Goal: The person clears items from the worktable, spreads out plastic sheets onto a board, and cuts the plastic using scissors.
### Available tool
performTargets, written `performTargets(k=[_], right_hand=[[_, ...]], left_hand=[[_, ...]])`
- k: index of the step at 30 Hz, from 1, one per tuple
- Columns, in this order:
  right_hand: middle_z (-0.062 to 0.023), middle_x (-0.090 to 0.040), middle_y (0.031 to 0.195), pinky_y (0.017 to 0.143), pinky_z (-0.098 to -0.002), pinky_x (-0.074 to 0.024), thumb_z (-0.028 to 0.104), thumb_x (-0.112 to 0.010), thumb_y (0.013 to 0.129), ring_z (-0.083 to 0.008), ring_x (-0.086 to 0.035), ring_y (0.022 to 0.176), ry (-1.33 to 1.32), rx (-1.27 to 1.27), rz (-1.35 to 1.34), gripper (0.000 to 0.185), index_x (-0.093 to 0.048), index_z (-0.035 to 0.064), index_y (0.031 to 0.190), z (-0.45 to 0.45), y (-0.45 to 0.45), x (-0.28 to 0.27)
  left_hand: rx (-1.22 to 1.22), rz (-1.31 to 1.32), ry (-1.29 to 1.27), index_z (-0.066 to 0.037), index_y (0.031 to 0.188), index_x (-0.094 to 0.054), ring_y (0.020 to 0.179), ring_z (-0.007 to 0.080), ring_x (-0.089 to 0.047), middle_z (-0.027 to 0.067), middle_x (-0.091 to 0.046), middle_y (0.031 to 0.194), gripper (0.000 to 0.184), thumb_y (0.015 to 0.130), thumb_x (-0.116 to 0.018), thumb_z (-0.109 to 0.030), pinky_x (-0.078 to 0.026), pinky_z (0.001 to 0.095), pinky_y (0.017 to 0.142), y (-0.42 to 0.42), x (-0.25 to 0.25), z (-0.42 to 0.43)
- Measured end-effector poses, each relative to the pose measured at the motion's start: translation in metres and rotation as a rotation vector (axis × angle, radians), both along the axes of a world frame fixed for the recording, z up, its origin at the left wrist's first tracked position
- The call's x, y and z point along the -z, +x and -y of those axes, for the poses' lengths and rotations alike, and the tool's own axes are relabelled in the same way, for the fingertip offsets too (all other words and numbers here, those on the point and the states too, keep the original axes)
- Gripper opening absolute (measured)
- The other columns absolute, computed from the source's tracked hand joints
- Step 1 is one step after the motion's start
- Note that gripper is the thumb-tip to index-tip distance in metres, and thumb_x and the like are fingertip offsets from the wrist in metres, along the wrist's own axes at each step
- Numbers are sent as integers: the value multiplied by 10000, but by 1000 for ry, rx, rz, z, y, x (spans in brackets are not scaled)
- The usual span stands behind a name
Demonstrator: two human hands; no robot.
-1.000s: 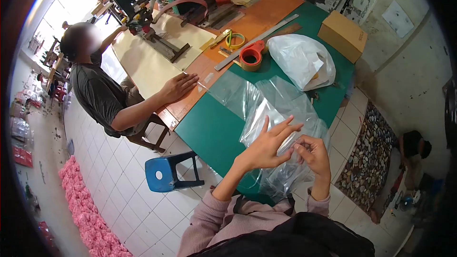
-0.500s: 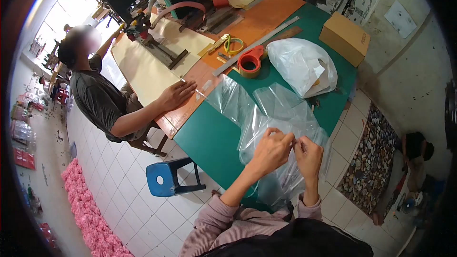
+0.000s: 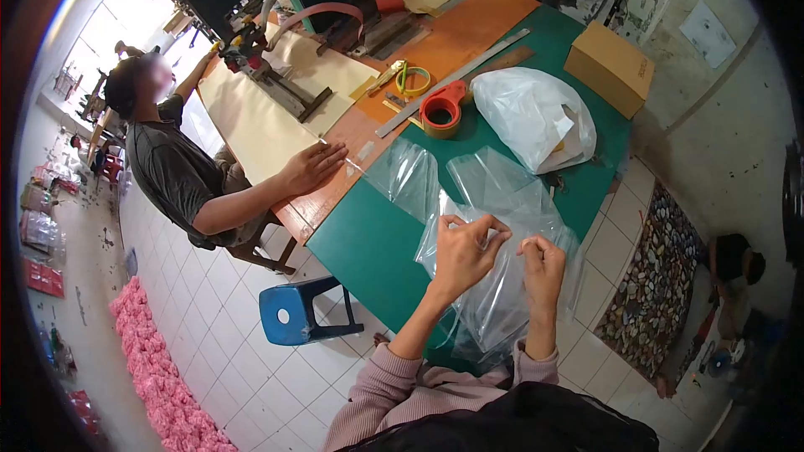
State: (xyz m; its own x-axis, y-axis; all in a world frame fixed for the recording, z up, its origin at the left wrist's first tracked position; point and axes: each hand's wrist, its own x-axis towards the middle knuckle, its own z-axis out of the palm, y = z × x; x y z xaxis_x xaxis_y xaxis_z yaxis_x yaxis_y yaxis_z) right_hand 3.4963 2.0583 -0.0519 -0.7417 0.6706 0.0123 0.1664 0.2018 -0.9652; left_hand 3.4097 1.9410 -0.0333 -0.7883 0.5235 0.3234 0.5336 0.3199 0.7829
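Over a heap of clear plastic film (image 3: 481, 301) at the table's near edge, my two hands are raised and slightly apart. My left hand (image 3: 467, 255) is closed in a pinch, thumb and forefinger tips together and pointing right. Close beside it, my right hand (image 3: 543, 266) also pinches, with its fingers curled. Anything between the fingertips of either hand is too small to make out. More of the clear film spreads beyond my hands on the green tabletop (image 3: 360, 238).
A red tape dispenser (image 3: 444, 100), a white plastic bag (image 3: 536, 121), a cardboard box (image 3: 610, 69) and a metal ruler (image 3: 456, 79) lie farther back. Left, a seated co-worker (image 3: 167, 151) rests a hand on the table by cream sheets (image 3: 251, 117). A blue stool (image 3: 306, 311) stands below.
My hands were touching at the fingertips and have parted. The left has shifted a little left and up; the right stays nearly in place.
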Motion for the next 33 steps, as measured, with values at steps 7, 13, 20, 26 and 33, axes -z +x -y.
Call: performTargets(k=[7,13,20,26,33], right_hand=[[-38,-447,541,441,-247,-326,50,-520,816,-72,-411,485,174,198,-47,122,-549,-32,730,18,14,-11],[-14,-446,550,432,-240,-319,44,-505,842,-51,-404,494,287,261,-35,115,-529,-21,750,26,34,-20],[-15,-493,624,472,-208,-349,57,-473,881,-47,-433,528,205,351,-120,133,-515,-15,777,38,59,-27],[-16,-502,630,489,-210,-368,65,-451,903,-62,-452,544,60,299,-74,157,-506,-11,777,49,71,-36],[-37,-517,623,484,-217,-379,89,-432,916,-91,-476,523,47,190,-25,189,-492,-1,761,56,91,-22]], left_hand=[[-54,18,-92,-132,772,-654,470,145,-365,-16,-363,448,150,765,-694,-276,-304,301,723,-26,-8,0],[-59,-49,-105,-137,762,-667,481,172,-410,11,-456,480,201,767,-685,-337,-304,319,711,-42,3,-7],[-62,-67,-159,-142,743,-689,490,181,-450,35,-535,511,274,770,-661,-413,-309,320,696,-60,13,-14],[-132,-270,-162,-137,693,-684,461,210,-454,43,-545,487,330,767,-645,-457,-325,325,674,-69,25,-27],[-200,-417,-190,-122,623,-625,466,227,-467,51,-551,489,379,769,-634,-472,-328,336,667,-93,42,-25]])
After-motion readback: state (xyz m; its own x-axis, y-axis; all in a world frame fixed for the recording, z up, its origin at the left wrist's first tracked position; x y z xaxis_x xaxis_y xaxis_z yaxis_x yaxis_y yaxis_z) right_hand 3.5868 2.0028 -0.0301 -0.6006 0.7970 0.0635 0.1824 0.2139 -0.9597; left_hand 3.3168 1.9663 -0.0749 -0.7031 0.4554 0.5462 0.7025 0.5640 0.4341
